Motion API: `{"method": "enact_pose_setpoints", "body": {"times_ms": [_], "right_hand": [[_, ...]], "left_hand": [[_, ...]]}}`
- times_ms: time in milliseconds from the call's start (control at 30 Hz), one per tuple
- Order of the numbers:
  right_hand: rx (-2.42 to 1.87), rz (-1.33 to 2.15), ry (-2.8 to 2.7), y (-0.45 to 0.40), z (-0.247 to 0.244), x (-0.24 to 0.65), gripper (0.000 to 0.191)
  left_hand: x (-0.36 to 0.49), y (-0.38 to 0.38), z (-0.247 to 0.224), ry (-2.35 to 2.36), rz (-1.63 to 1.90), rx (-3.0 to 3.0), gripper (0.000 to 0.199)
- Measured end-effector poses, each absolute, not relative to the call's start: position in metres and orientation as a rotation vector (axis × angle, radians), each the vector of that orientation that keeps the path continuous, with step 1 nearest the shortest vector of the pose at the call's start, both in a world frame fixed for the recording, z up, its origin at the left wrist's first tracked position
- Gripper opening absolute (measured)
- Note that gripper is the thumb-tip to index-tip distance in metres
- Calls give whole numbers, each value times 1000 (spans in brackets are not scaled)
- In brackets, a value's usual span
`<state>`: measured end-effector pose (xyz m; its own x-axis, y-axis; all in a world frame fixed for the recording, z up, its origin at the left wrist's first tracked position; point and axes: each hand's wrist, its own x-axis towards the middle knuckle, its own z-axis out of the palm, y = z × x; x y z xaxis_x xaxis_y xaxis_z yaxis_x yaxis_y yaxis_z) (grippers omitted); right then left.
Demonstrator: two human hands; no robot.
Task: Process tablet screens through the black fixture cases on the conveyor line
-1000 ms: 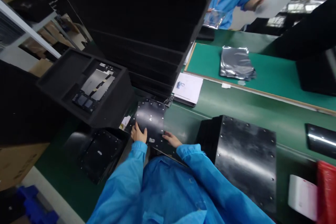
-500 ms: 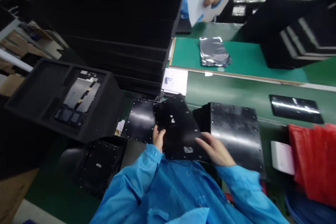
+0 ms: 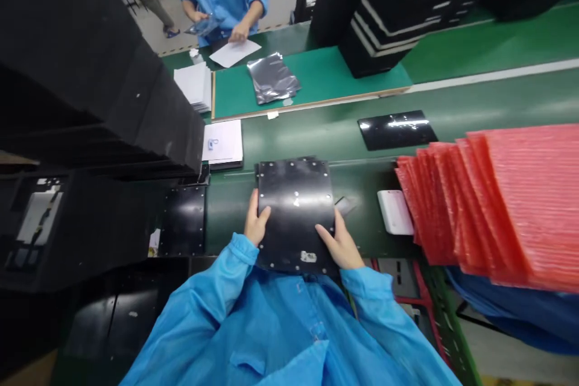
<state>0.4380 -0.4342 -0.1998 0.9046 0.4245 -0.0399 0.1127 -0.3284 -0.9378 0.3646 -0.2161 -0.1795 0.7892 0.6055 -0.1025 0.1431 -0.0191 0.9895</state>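
Observation:
A flat black panel (image 3: 294,217) with small studs along its edges lies right in front of me, on top of other dark panels whose edges show behind it. My left hand (image 3: 256,220) grips its left edge, thumb on the top face. On the opposite edge, my right hand (image 3: 341,242) holds on with the thumb on top and the fingers partly hidden. A pale mark is near the panel's middle and a worn label patch (image 3: 308,257) near its front edge. Just beyond my right hand lies a small greyish piece (image 3: 346,205) that I cannot make out.
Red bubble-wrap bags (image 3: 488,205) and a white box (image 3: 395,212) are at right. A glossy black plate (image 3: 398,130) lies farther back. Another studded panel (image 3: 183,220) and tall black foam blocks (image 3: 136,102) stand left. Across the bench, a co-worker's hand (image 3: 239,31) touches paper.
My view has swung right. The panel, tilted between my hands before, now lies level on the dark panels. The bigger stack formerly at its right no longer shows separately.

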Motion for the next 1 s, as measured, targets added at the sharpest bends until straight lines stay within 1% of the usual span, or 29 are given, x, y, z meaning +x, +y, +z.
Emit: {"method": "enact_pose_setpoints", "body": {"times_ms": [100,167,233,267,300,400,433,467,533,633,700,833,1000], "right_hand": [[-1733,483,-466,-451,-222,469,66],[-1813,489,-554,-467,-242,497,73],[-2043,441,-685,-481,-265,525,84],[-2160,421,-768,-485,-277,536,84],[-2251,404,-849,-487,-289,544,78],[-2385,271,-897,-485,-316,552,46],[-2412,191,-831,-483,-322,550,40],[-2437,117,-758,-481,-327,547,38],[-2475,35,-703,-481,-333,541,40],[-2484,46,-877,-491,-338,532,44],[-2485,65,-912,-500,-339,528,41],[-2509,88,-699,-497,-332,530,38],[-2573,152,-357,-476,-313,552,48]], "left_hand": [[370,-219,-172,672,398,1666,67],[371,-219,-167,699,401,1705,68],[370,-219,-163,717,401,1724,71],[369,-219,-161,729,399,1730,72],[369,-219,-160,743,398,1734,72],[367,-219,-158,791,398,1749,73],[367,-219,-158,802,395,1754,73],[367,-219,-157,809,393,1760,72],[366,-219,-157,814,388,1765,70],[366,-219,-157,824,393,1766,69],[365,-219,-157,839,403,1771,70],[364,-219,-159,849,429,1788,70],[365,-217,-158,849,413,1800,72]]}}
